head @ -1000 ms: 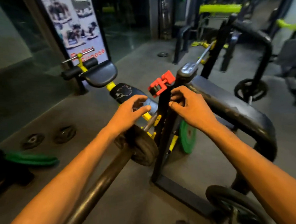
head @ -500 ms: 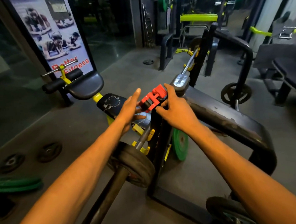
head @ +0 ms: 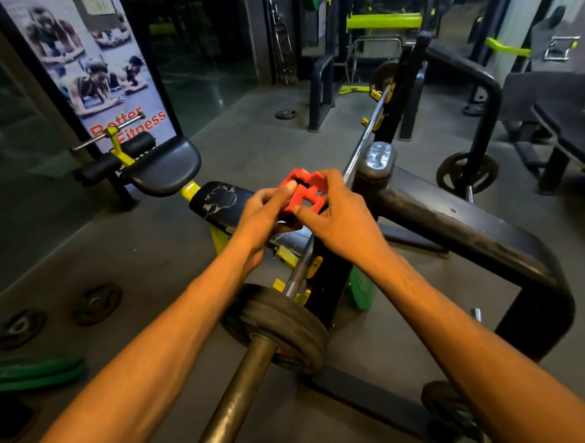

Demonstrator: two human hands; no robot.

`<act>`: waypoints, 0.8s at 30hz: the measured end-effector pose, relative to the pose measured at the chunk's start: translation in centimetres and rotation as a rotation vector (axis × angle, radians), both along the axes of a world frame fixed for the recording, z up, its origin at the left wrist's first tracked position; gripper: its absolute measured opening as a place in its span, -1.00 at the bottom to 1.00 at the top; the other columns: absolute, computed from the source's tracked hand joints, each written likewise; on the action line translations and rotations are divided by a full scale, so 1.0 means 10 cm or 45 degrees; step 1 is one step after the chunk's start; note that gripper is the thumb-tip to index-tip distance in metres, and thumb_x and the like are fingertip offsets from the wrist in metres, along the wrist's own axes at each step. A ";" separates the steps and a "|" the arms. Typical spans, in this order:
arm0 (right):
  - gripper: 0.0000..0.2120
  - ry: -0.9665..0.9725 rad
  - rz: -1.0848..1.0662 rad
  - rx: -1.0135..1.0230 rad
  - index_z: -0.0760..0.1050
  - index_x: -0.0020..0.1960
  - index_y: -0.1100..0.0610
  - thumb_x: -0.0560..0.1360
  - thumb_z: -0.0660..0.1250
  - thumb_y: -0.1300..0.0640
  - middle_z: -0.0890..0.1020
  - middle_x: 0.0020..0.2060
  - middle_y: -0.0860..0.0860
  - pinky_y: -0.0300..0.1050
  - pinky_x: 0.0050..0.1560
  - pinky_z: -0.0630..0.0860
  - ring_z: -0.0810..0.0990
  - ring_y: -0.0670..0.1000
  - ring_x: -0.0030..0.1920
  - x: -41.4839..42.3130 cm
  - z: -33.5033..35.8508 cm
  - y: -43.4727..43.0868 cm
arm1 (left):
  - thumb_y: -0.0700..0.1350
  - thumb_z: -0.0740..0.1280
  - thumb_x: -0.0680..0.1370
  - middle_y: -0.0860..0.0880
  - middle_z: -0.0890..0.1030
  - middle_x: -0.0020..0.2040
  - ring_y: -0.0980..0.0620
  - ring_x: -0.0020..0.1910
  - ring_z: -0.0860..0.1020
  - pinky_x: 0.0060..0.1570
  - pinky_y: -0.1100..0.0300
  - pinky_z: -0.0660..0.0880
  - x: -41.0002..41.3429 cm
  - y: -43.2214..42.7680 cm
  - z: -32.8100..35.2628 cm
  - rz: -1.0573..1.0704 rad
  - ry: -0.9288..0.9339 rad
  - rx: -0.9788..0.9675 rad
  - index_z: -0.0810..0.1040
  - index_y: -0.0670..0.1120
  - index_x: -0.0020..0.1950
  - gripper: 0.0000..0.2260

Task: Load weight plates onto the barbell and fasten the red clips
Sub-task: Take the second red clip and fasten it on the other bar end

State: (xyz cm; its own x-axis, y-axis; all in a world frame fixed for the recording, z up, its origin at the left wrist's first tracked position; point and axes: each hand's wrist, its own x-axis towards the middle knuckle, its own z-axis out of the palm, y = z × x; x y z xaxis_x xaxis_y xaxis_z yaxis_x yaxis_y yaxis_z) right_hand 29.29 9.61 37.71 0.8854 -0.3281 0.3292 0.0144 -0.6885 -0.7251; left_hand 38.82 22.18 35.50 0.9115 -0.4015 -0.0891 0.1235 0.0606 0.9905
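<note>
A red clip (head: pixel 302 194) is held above the barbell between both hands. My left hand (head: pixel 262 216) grips its left side with the thumb on top. My right hand (head: pixel 339 215) grips its right side, fingers curled over it. The barbell (head: pixel 241 388) runs from the bottom centre up through the rack, its brown sleeve nearest me. Black weight plates (head: pixel 283 324) sit on the sleeve, close to the rack upright. The bare sleeve end sticks out toward me below my forearms.
A black bench frame (head: pixel 463 231) curves round on the right. A green plate (head: pixel 361 287) leans behind the rack upright. Small black plates (head: pixel 95 303) and a green plate (head: pixel 33 372) lie on the floor at left. A padded seat (head: pixel 164 167) stands beyond.
The red clip came off its perch on top of the rack upright. Both hands closed on it and now hold it together; the view has tilted up and nearer.
</note>
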 end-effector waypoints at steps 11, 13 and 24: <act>-0.62 0.087 0.489 0.330 0.44 0.16 -0.02 0.41 0.45 -0.05 0.60 -0.26 -0.07 0.07 -0.09 0.59 0.55 -0.14 -0.30 -0.09 -0.37 0.67 | 0.01 0.39 0.57 -0.24 0.61 -0.03 -0.10 -0.13 0.64 -0.14 -0.06 0.65 -0.79 1.22 -0.27 0.259 0.133 -0.008 0.49 -0.20 0.21 -0.65; -0.61 0.161 0.625 0.427 0.45 0.12 -0.07 0.36 0.44 -0.13 0.61 -0.24 -0.01 0.20 -0.10 0.62 0.57 -0.04 -0.27 -0.15 -0.48 0.82 | 0.01 0.35 0.59 -0.25 0.65 0.00 -0.09 -0.12 0.67 -0.18 0.00 0.63 -0.99 1.52 -0.29 0.222 0.104 0.080 0.51 -0.24 0.30 -0.60; -0.55 0.215 0.639 0.697 0.48 0.21 -0.02 0.39 0.56 0.04 0.63 -0.06 0.02 0.25 -0.10 0.67 0.64 0.12 -0.27 -1.23 -0.85 1.88 | -0.05 0.37 0.56 -0.29 0.65 -0.02 -0.21 -0.04 0.68 -0.09 -0.04 0.62 -1.93 2.87 -0.64 0.091 0.054 0.174 0.60 -0.20 0.24 -0.68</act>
